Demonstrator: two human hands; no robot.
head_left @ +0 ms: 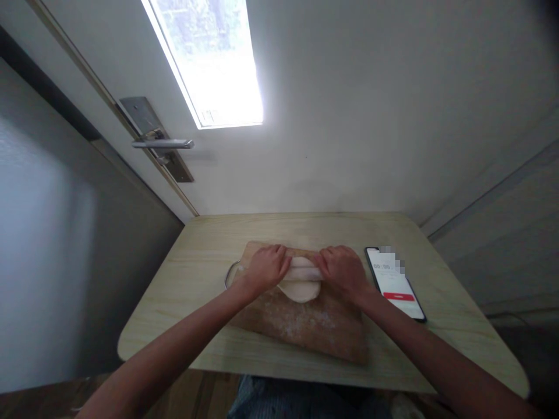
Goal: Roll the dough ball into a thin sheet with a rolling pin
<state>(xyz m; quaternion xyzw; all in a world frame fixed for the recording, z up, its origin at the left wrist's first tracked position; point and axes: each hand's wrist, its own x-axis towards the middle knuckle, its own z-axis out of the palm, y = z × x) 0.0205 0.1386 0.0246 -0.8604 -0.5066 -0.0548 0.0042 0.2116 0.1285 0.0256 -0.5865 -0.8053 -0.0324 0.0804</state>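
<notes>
A light rolling pin (304, 273) lies across a round, flattened piece of dough (300, 291). My left hand (267, 265) is wrapped round the pin's left end, and my right hand (343, 269) grips its right end. Under the dough is a wooden cutting board (301, 329), dusted with flour toward its near side. The dough shows both beyond the pin and on the near side of it. My fingers hide the two ends of the pin.
The board rests on a pale wooden table (174, 320), its metal handle (230, 273) pointing left. A phone (395, 285) with a timer on its screen lies right of the board. Behind the table stands a white door with a lever handle (163, 144) and a bright window (218, 64).
</notes>
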